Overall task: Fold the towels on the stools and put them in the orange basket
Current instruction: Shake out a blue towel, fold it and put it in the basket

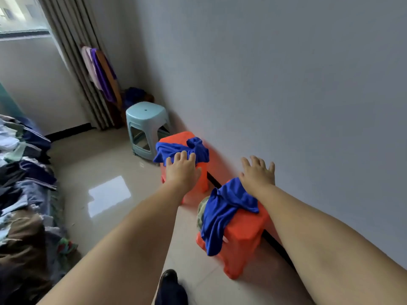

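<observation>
Hands reach out, fingers spread, over two orange stools with blue towels.

Left hand (182, 168) is stretched flat with straight fingers, its fingertips over the crumpled blue towel (176, 150) on the far orange stool (198, 177); whether it touches the cloth cannot be told. Right hand (257, 172) is also spread and holds nothing, hovering past the near orange stool (244, 234), where a second blue towel (222, 212) hangs rumpled over the seat and down the left side. Both stools stand by the wall (286, 84). A pale blue stool (146, 126) stands beyond them. Clothes (22, 194) are piled at the left on the tiled floor (105, 164).
</observation>
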### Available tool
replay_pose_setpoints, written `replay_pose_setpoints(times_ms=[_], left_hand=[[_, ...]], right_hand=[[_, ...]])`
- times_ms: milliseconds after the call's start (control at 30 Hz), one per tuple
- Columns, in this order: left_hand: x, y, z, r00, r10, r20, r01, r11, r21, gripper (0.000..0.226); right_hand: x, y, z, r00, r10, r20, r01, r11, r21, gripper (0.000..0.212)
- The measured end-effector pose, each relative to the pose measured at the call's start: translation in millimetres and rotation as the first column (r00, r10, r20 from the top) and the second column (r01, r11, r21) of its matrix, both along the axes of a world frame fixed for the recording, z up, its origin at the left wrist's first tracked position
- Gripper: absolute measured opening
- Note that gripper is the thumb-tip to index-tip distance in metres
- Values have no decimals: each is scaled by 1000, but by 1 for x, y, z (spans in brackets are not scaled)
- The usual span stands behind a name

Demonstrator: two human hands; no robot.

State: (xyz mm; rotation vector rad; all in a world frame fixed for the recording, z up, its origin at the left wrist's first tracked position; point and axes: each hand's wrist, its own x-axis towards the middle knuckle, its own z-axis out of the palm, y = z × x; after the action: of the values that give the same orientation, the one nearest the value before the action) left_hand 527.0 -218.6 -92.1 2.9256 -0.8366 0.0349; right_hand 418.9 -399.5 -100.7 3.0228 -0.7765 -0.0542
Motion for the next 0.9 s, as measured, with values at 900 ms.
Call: replay_pose_setpoints(times_ms=[900], left_hand=[[166, -205, -274, 686, -286, -669, 561, 793, 236, 58]], right_hand=[[102, -82, -268, 728, -555, -403, 685, 564, 462, 49]])
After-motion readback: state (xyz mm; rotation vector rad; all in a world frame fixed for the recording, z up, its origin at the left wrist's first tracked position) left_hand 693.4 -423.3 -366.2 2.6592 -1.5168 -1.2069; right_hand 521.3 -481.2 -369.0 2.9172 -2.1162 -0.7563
